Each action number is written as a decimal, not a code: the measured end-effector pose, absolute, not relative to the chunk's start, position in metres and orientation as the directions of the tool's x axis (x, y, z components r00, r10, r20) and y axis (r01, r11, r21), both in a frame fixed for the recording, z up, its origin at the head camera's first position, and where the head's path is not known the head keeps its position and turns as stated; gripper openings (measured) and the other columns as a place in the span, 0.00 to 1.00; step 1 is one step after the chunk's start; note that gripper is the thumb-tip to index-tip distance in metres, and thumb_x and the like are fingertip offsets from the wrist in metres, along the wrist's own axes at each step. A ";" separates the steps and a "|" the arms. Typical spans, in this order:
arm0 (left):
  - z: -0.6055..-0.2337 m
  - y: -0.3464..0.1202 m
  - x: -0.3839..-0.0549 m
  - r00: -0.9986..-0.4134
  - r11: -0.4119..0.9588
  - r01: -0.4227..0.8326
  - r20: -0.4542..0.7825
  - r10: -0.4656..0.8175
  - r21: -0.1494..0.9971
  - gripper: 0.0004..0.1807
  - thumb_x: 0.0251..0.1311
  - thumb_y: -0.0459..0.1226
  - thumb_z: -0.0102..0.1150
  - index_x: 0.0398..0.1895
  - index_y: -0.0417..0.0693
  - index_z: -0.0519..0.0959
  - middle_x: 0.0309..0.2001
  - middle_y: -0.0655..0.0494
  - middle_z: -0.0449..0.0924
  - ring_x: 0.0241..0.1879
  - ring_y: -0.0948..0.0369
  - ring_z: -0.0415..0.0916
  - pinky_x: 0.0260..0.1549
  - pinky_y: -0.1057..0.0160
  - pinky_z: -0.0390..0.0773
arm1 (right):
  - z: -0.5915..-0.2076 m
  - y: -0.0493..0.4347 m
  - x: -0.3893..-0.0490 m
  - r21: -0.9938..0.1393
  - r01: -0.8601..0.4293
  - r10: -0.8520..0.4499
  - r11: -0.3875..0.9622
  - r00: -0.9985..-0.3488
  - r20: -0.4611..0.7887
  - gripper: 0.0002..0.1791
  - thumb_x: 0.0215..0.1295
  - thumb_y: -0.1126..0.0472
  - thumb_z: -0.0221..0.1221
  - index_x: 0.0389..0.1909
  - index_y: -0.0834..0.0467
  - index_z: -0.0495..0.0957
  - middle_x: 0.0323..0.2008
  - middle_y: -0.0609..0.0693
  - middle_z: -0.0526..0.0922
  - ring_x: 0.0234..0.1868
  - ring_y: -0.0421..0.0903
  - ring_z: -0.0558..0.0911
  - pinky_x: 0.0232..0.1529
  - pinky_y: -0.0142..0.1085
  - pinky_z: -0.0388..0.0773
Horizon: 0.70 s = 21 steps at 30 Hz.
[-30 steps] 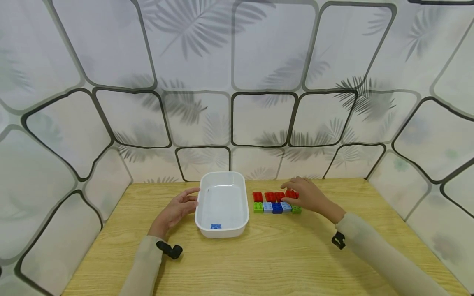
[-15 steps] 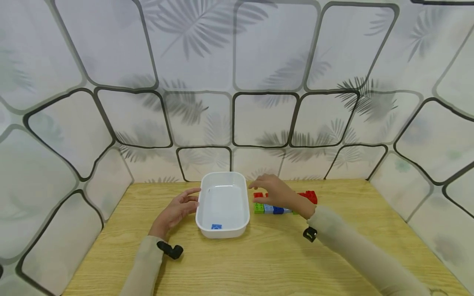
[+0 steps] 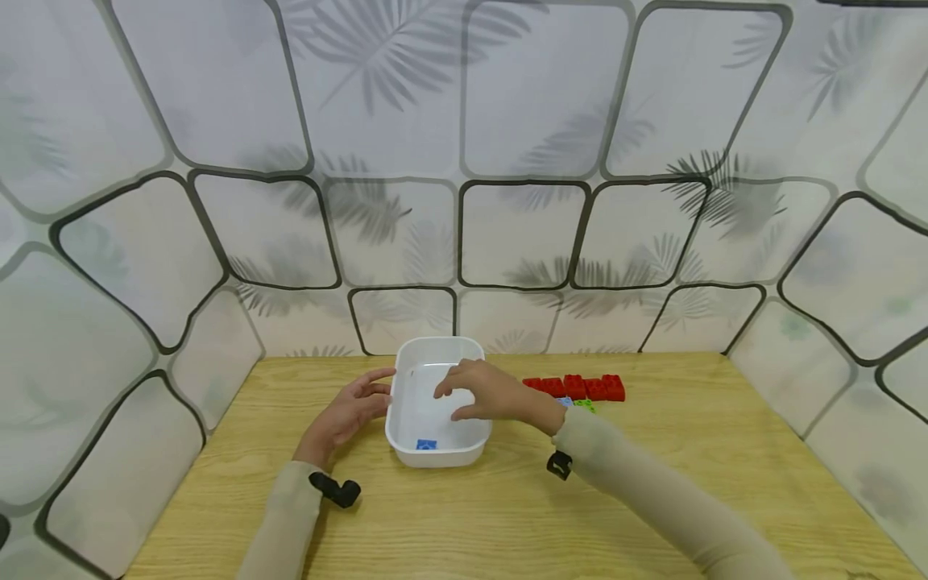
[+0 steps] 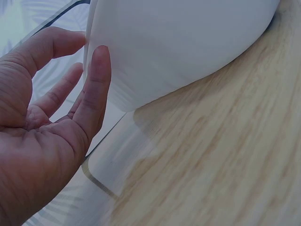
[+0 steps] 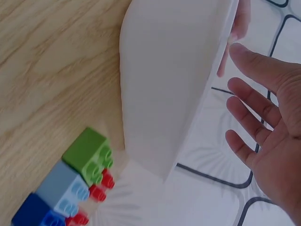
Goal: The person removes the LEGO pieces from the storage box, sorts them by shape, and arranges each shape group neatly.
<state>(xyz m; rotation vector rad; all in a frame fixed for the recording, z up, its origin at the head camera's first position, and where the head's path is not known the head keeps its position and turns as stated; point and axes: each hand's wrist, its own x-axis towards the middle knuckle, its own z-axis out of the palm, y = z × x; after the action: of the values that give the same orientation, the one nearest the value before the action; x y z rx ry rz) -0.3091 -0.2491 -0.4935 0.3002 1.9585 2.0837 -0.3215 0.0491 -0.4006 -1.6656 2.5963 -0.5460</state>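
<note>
A white plastic box [image 3: 438,459] stands on the table, with one blue toy brick [image 3: 426,445] lying inside near its front end. My left hand [image 3: 348,415] touches the box's left side with its fingertips; in the left wrist view its fingers lie against the white wall [image 4: 174,47]. Over the right rim and the inside of the box hovers my right hand [image 3: 493,393], fingers loosely bent and apart. The right wrist view shows nothing between the right hand's thumb [image 5: 254,66] and fingers.
Right of the box runs a row of red bricks [image 3: 573,387]. In front of it sit a green brick [image 5: 87,155], a light blue brick [image 5: 61,188] and a dark blue brick [image 5: 35,212], partly hidden in the head view by the right arm. A patterned curtain [image 3: 522,234] stands behind the table.
My right hand has moved left, from above the red bricks at the right to over the box. The left hand stays at the box's left side. The blue brick inside has not moved.
</note>
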 end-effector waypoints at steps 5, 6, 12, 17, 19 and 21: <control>-0.495 -0.251 -0.310 -0.936 -0.055 -0.032 -0.011 0.351 0.998 0.36 0.71 0.29 0.56 0.78 0.38 0.55 0.52 0.54 0.75 0.51 0.63 0.79 0.53 0.64 0.83 | -0.407 0.032 -0.319 -0.294 -0.875 -0.902 0.385 -0.424 0.080 0.20 0.60 0.62 0.73 0.54 0.56 0.85 0.48 0.51 0.86 0.51 0.49 0.81 0.57 0.39 0.76; -0.495 -0.251 -0.310 -0.934 -0.056 -0.027 -0.005 0.358 0.998 0.36 0.71 0.29 0.56 0.79 0.37 0.55 0.52 0.53 0.75 0.51 0.63 0.79 0.53 0.64 0.83 | -0.408 0.030 -0.318 -0.298 -0.873 -0.905 0.387 -0.422 0.060 0.20 0.60 0.62 0.72 0.54 0.55 0.85 0.49 0.51 0.87 0.52 0.48 0.80 0.58 0.39 0.76; -0.496 -0.252 -0.310 -0.928 -0.066 -0.020 0.006 0.373 0.998 0.36 0.71 0.29 0.55 0.79 0.37 0.54 0.53 0.53 0.76 0.51 0.63 0.79 0.53 0.64 0.82 | -0.414 0.018 -0.314 -0.324 -0.853 -0.906 0.410 -0.421 -0.038 0.21 0.60 0.64 0.72 0.55 0.53 0.85 0.53 0.44 0.87 0.57 0.43 0.79 0.64 0.37 0.75; -0.496 -0.252 -0.311 -0.928 -0.068 -0.023 0.004 0.374 0.997 0.36 0.71 0.29 0.55 0.79 0.38 0.54 0.52 0.55 0.76 0.51 0.62 0.79 0.54 0.63 0.83 | -0.418 0.011 -0.311 -0.320 -0.859 -0.915 0.399 -0.396 -0.077 0.22 0.59 0.65 0.73 0.56 0.51 0.86 0.54 0.42 0.87 0.59 0.41 0.79 0.65 0.36 0.73; -0.496 -0.252 -0.311 -0.928 -0.073 -0.023 0.006 0.373 0.997 0.35 0.72 0.28 0.54 0.79 0.38 0.54 0.52 0.55 0.75 0.51 0.62 0.79 0.54 0.63 0.83 | -0.420 0.009 -0.310 -0.308 -0.866 -0.918 0.393 -0.386 -0.087 0.23 0.58 0.65 0.73 0.55 0.50 0.86 0.55 0.42 0.86 0.58 0.41 0.79 0.64 0.36 0.73; -0.497 -0.252 -0.311 -0.926 -0.077 -0.017 0.013 0.378 0.997 0.35 0.72 0.28 0.54 0.79 0.37 0.53 0.52 0.53 0.75 0.51 0.62 0.79 0.53 0.63 0.83 | -0.422 0.008 -0.309 -0.297 -0.872 -0.921 0.388 -0.378 -0.092 0.23 0.58 0.66 0.73 0.55 0.50 0.86 0.55 0.43 0.86 0.58 0.42 0.79 0.64 0.37 0.73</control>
<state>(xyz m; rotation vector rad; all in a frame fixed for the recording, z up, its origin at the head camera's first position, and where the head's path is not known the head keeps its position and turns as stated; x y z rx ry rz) -0.3109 -0.2519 -0.4967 0.3923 1.9250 2.0875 -0.3089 0.0077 -0.4217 -1.5883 2.4057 -0.2916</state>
